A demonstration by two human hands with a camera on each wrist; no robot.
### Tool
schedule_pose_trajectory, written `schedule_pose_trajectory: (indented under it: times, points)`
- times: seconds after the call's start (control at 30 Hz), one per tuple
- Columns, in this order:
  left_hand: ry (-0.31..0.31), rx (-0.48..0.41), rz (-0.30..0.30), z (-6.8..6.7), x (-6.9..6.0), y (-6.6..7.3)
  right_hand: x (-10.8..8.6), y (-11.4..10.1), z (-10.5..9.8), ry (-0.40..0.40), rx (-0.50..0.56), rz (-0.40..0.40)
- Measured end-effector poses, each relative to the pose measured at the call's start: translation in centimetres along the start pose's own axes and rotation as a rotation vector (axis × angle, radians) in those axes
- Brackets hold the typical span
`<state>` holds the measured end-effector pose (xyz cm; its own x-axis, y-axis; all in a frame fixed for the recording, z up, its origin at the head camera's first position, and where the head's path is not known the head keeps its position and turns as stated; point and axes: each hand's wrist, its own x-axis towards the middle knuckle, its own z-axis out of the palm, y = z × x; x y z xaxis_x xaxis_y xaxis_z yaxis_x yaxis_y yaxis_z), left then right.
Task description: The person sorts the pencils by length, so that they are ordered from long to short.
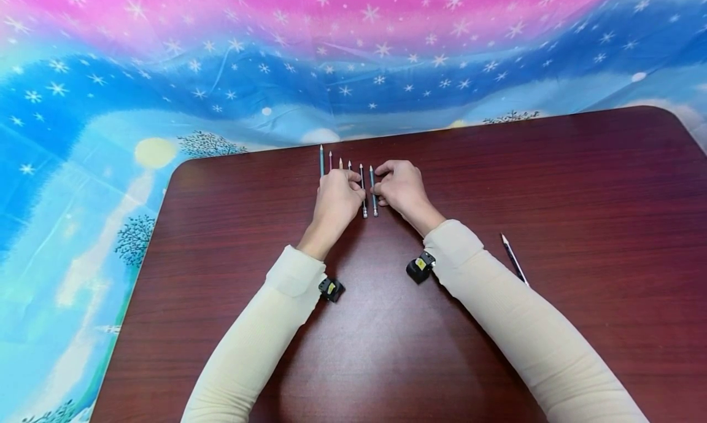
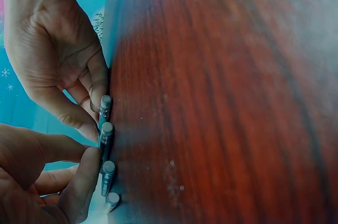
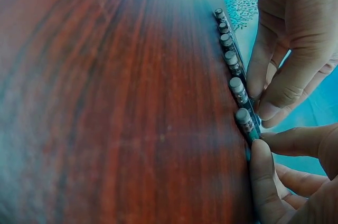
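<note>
Several pencils lie side by side near the table's far edge. My right hand (image 1: 405, 191) pinches the rightmost one, a teal pencil (image 1: 374, 196), between thumb and index finger; the right wrist view shows these fingertips beside its eraser end (image 3: 244, 117). Just left of it is a black pencil (image 1: 363, 193), which my left hand (image 1: 338, 201) pinches with its fingertips. Part of the row lies hidden under the left hand in the head view, with the tips of a taller teal pencil (image 1: 322, 159) and a pink pencil (image 1: 331, 159) showing beyond it.
Another dark pencil (image 1: 513, 257) lies apart on the reddish-brown table (image 1: 596, 226), beside my right forearm. A patterned cloth (image 1: 353, 54) with snowflakes hangs behind the table's far edge and along its left side.
</note>
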<state>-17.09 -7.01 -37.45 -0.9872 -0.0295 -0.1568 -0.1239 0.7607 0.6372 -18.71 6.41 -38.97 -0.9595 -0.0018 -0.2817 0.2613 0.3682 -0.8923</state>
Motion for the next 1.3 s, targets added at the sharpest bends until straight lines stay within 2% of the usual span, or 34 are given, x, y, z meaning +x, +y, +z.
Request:
schedule_pose_trajectory:
  times: [0.63,0.9,1.3]
  points:
    - [0.003,0.012,0.009,0.12,0.00,-0.08,0.08,0.01,0.07,0.001,0.004,0.003]
    - [-0.027,0.008,-0.001,0.02,-0.08,0.09,-0.03,-0.12,0.00,-0.003,-0.008,-0.009]
    - [-0.008,0.033,-0.011,0.20,0.03,0.16,-0.06,-0.04,-0.05,-0.002,-0.025,-0.012]
